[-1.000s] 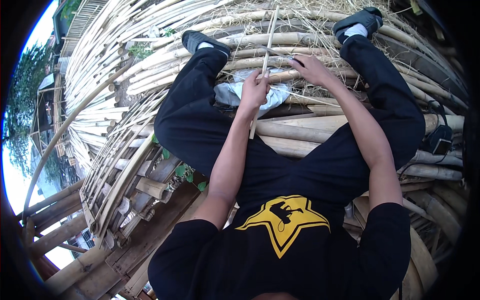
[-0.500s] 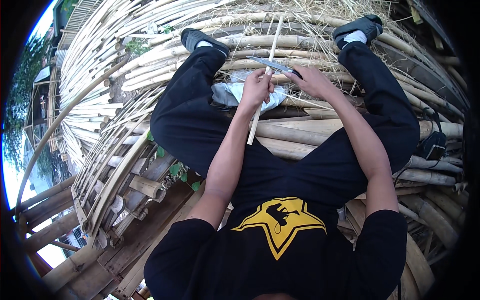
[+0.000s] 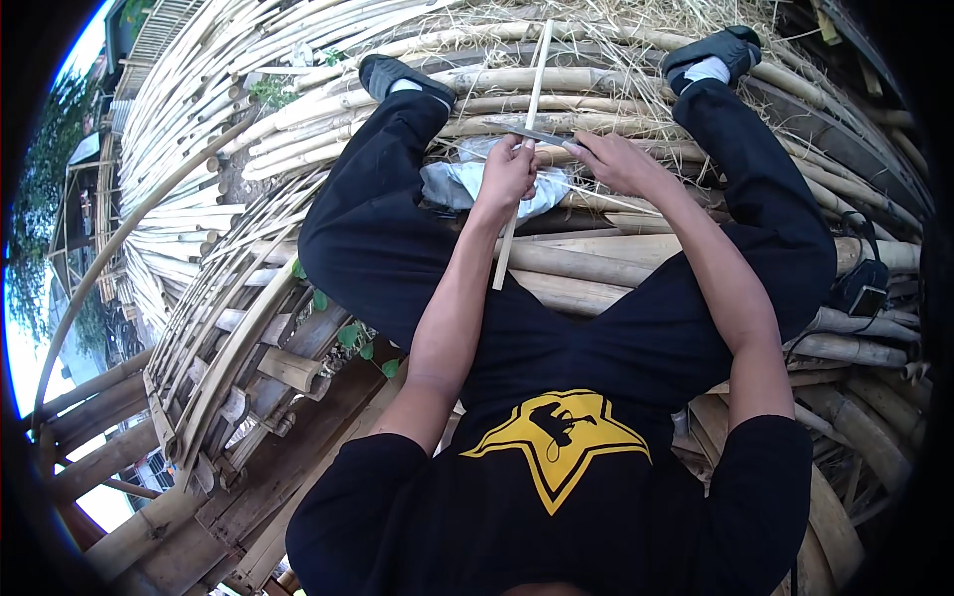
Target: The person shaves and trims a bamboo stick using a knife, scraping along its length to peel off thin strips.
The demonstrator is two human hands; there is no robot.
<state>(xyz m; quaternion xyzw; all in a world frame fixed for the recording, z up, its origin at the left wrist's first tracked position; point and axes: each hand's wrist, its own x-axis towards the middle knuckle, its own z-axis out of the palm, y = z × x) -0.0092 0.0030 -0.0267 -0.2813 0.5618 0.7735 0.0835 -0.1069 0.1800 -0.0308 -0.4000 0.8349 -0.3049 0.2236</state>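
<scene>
Bamboo poles (image 3: 596, 260) crowd the whole scene, stacked under the seated person and fanning away in pale bundles (image 3: 199, 149) toward the upper left, so little open room is left around the hands. The only free pocket lies between the spread legs, where a crumpled grey-white cloth (image 3: 452, 184) rests on the poles just beside the left hand (image 3: 509, 171). On the left, a woven bamboo frame (image 3: 229, 328) ends in a rough edge with sky and trees beyond.

A thin bamboo strip (image 3: 532, 89), pale yellow and straight, runs from just below the left hand up past the top of the pile, between the two dark shoes. The left hand is closed around it in a fist, gripping the strip about a third of the way up. The right hand (image 3: 616, 159) sits close beside, fingers curled around the handle end of a narrow knife (image 3: 542, 134), whose greyish blade lies crosswise against the strip just above the left hand.

The knife's handle is hidden inside the right hand, and the blade's edge is too thin to make out clearly. The lower end of the strip is visible against the poles near the lap. A small dark pouch (image 3: 863, 288) at the right hip is partly cut off by the leg.
</scene>
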